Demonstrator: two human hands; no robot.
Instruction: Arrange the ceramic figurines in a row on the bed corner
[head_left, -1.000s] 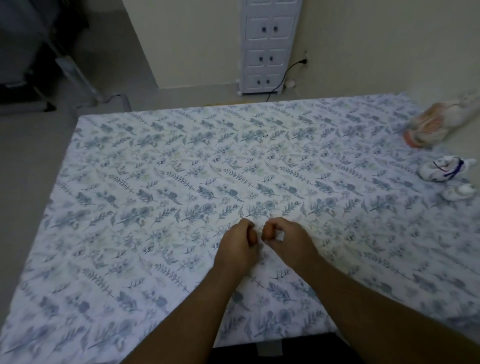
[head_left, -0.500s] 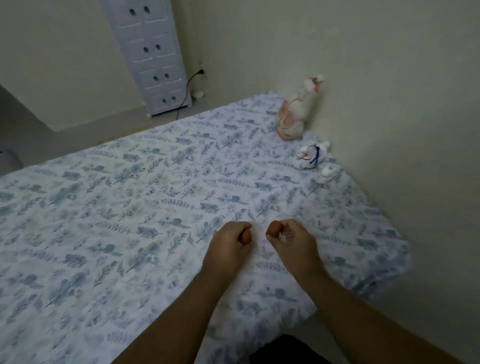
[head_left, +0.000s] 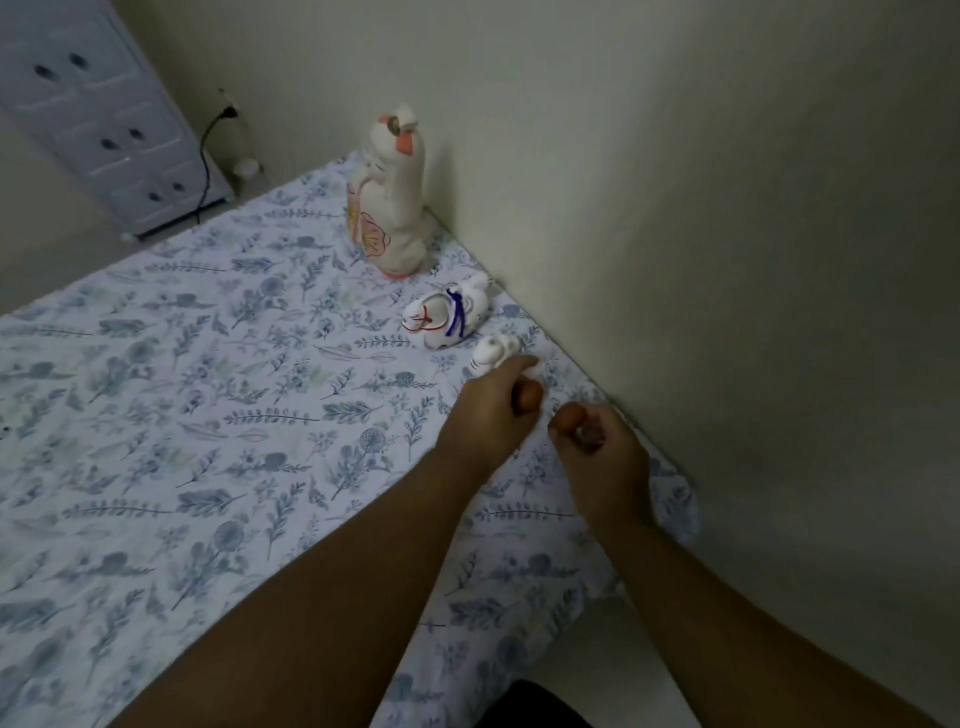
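Where the bed (head_left: 218, 395) meets the plain pale wall (head_left: 701, 208), its sheet printed all over with blue-grey leaves and flowers, three ceramic figurines stand in a line along the wall edge. Beyond the mattress, on the floor, a white cabinet (head_left: 98, 119) with round holes in its doors stands against the far wall, and a black cord (head_left: 207, 156) runs from a socket down beside it.

The tall figurine (head_left: 389, 202), white with pink flower marks, stands upright nearest the far end, its long axis vertical. Next along, the middle figurine (head_left: 448, 318), white with a blue cord and red lines, lies low with its long axis roughly across the bed, its head end towards the left. The small white figurine (head_left: 491, 356) sits just beside it, nearer the camera; which way it faces is unclear.

The left hand (head_left: 493, 415) is curled shut around a small brown thing, its fingertips touching or just over the small figurine. The right hand (head_left: 597, 447), close beside it near the wall, is clenched on another small, blurred object.
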